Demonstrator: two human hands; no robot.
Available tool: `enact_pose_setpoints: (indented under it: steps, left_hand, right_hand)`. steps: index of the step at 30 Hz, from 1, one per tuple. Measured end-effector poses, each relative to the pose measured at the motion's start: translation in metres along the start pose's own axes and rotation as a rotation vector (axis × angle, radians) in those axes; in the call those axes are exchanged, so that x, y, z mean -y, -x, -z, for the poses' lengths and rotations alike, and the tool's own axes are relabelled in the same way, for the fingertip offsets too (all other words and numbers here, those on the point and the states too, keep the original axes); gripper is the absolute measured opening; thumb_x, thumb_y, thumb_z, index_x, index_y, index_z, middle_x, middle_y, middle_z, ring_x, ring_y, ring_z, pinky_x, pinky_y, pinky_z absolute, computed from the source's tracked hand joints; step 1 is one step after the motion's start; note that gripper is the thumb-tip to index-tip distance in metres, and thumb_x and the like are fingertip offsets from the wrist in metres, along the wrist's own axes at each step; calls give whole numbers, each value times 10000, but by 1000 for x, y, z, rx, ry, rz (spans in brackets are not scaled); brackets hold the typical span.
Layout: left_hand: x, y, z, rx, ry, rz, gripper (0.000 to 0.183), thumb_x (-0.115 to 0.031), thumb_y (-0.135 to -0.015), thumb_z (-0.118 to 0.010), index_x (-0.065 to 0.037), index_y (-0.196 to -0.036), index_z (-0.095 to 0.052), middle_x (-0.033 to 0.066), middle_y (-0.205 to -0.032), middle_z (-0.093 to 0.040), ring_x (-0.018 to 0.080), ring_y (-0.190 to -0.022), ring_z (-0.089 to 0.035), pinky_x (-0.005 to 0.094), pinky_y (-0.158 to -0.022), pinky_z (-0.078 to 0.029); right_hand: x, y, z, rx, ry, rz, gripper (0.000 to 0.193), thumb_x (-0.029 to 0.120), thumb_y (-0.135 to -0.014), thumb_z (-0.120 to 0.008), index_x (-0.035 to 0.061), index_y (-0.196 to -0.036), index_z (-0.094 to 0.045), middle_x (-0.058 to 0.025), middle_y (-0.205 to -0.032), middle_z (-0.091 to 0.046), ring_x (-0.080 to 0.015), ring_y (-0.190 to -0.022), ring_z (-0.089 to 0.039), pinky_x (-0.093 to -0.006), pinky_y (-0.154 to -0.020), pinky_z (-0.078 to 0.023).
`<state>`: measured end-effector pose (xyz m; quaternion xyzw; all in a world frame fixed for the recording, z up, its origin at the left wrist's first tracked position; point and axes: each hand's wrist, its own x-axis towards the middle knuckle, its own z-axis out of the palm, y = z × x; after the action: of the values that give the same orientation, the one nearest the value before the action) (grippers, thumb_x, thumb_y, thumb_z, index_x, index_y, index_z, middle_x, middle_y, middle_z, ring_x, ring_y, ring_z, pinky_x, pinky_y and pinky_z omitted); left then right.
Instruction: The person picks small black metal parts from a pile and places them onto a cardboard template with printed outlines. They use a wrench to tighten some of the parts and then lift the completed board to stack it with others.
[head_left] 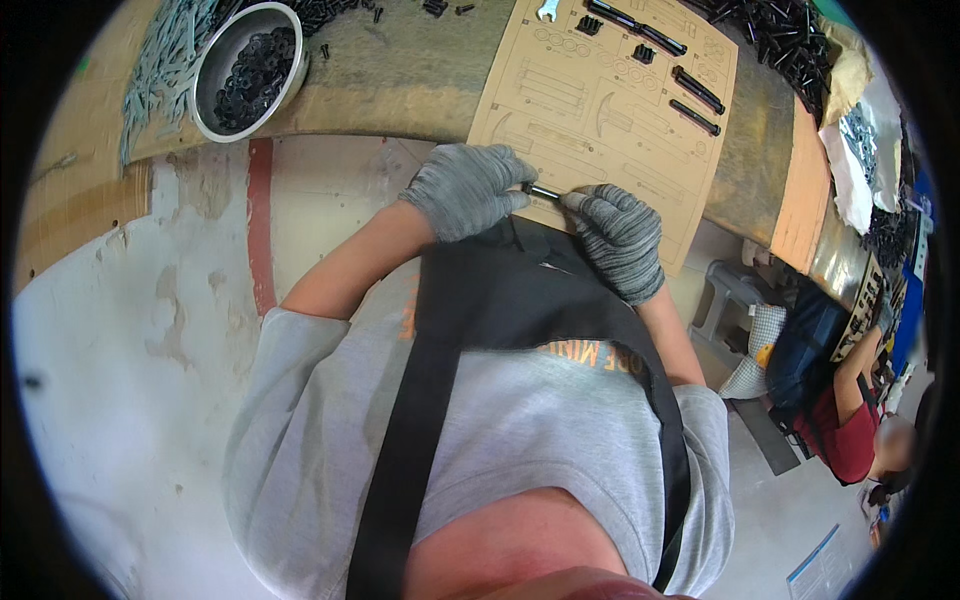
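Left hand and right hand pinch the black rod at both ends, maybe to keep it steady.

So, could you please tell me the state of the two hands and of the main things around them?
Left hand: gloved, closed on the dark rod.
Right hand: gloved, closed on its other end.
Dark rod: held between both hands.
Printed sheet: spread flat, overhanging the table.
Long black parts: lying on the sheet.
Metal bowl: uncovered, holding black pieces.
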<state>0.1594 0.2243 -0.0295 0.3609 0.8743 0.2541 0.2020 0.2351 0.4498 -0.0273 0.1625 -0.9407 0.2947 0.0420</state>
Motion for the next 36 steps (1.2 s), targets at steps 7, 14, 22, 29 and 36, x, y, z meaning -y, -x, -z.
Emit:
enact_pose_setpoints:
  steps: [7,14,22,29,36]
  left_hand:
    - [-3,-4,14,12,37,-31,397,-403,-828,-604,-84,-1060,-649,126,-989,-644,302,-909,-625,392,-809,-487]
    - [38,-104,96,-225,148,166,420,-382,-841,-627,-76,-1130,-637,126,-1080,-645,270,-1019,-613,360,-888,-476]
    - [94,-270,142,-267,-648,333,259,-199,-850,-510,-75,-1003,-679,164,-963,-671,324,-899,-651,429,-782,-524]
    - [103,-263,140,-364,-653,303,232,-166,-859,-506,-88,-980,-687,158,-968,-664,324,-911,-642,427,-795,-516]
    - [112,-254,160,-573,-444,232,268,-266,-868,-535,-154,-1068,-671,93,-1095,-636,283,-1041,-583,402,-897,-468]
  right_hand:
    - [6,-8,9,5,16,-19,176,210,-774,-689,147,-938,-688,-52,-814,-651,-249,-718,-632,-357,-598,-501]
    - [-61,-38,64,-421,-203,-350,178,75,-810,-667,27,-982,-672,-129,-870,-652,-231,-770,-638,-314,-713,-507]
    - [-134,-189,78,-298,126,-101,173,132,-842,-611,121,-999,-683,-98,-971,-664,-282,-875,-640,-369,-764,-508]
    - [-148,-293,44,149,634,-179,226,181,-827,-607,164,-1043,-670,-87,-963,-670,-295,-874,-640,-393,-774,-531]
    - [-131,-280,58,-20,629,-57,147,187,-830,-587,116,-941,-653,-99,-849,-667,-296,-792,-647,-422,-700,-518]
